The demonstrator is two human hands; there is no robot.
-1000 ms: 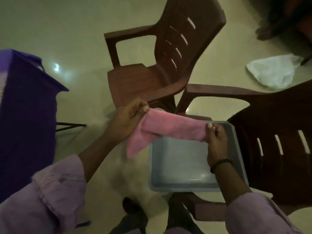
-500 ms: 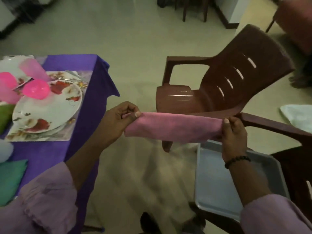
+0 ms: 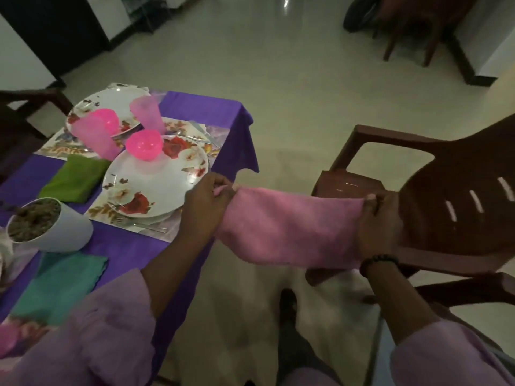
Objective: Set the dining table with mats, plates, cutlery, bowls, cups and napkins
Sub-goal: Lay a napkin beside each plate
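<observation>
A pink napkin [image 3: 289, 224] is stretched in the air between my hands, to the right of the table. My left hand [image 3: 206, 201] pinches its left end and my right hand [image 3: 376, 227] pinches its right end. On the purple-clothed table [image 3: 178, 107] a floral plate [image 3: 150, 193] lies on a floral mat [image 3: 106, 210], with a pink bowl [image 3: 143, 147] upside down on it and cutlery [image 3: 200, 136] beside it. A second plate [image 3: 111, 103] behind carries another pink bowl. Two pink cups [image 3: 92, 135] stand between them. A green napkin [image 3: 72, 178] and a teal napkin [image 3: 61, 282] lie on the cloth.
A white pot [image 3: 53, 227] filled with dark matter stands on the table's near left. A brown plastic chair [image 3: 434, 196] stands at the right, right behind my right hand. Another dark chair [image 3: 412, 26] stands far back. Open floor lies between table and chair.
The view has swung left from the grey tray on the chair toward the table. Both hands carried the stretched pink napkin up and left, close to the table edge.
</observation>
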